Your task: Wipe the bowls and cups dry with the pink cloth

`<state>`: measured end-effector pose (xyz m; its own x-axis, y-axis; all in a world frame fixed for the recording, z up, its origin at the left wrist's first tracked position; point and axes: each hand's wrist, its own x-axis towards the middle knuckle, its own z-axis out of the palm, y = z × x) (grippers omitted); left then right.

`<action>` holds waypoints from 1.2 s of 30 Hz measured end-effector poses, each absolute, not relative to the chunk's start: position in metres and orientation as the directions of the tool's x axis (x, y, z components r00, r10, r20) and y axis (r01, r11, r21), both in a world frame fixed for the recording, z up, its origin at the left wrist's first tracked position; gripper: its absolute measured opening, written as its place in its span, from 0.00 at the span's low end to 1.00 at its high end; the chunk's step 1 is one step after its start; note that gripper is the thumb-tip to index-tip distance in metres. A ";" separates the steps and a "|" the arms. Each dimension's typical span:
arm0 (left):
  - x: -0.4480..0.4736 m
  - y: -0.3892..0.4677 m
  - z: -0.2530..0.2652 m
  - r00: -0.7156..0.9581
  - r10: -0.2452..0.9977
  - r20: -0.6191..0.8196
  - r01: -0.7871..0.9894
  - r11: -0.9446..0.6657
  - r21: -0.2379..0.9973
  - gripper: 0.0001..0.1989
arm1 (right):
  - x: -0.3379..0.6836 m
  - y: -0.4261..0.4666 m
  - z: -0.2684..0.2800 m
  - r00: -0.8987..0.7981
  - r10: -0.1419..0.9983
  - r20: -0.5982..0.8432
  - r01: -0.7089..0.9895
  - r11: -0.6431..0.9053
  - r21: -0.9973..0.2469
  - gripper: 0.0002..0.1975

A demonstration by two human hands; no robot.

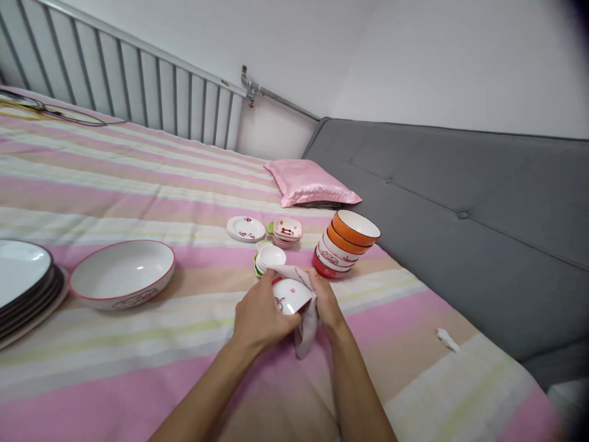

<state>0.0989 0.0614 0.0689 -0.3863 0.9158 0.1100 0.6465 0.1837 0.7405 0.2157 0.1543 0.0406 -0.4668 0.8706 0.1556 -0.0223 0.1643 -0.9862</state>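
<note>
My left hand (262, 310) is closed on a small white bowl (294, 297) with a red rim and a printed design. A pale greyish-pink cloth (306, 334) lies around the bowl's far and right sides, and my right hand (326, 301) grips it against the bowl. Just beyond my hands sit small white dishes (272, 255) with green edging, pink dishes (288, 229) and small oval plates (246, 228) with red flowers. To the right of my hands leans a stack of orange, white and red bowls (350, 236).
At left are a large white bowl (133, 270) with a red rim and a stack of dark-edged plates (32, 301). A pink pillow (313, 182) lies near the grey headboard (437, 202). Crumpled white tissue (447, 339) is at right. Everything rests on a striped bedsheet (151, 368).
</note>
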 end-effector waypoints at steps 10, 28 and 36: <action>0.100 0.062 0.067 -0.394 0.916 0.078 0.640 0.213 0.739 0.32 | 0.213 0.134 0.057 -0.499 0.828 0.256 0.113 0.355 -0.928 0.27; 0.094 0.072 0.043 -0.229 0.951 0.207 0.317 -0.128 0.940 0.39 | 0.225 0.139 0.070 -0.496 0.828 0.261 0.431 0.496 -0.753 0.16; 0.080 0.081 0.024 -0.161 0.963 0.215 0.310 -0.157 0.938 0.36 | 0.243 0.174 0.043 -0.421 0.891 0.173 0.299 0.316 -0.900 0.19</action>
<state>0.0801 0.0811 0.0238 -0.1614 0.9632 0.2149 0.3096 -0.1574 0.9377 0.2430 0.1742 0.0429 -0.4205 0.8906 0.1730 0.2992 0.3161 -0.9003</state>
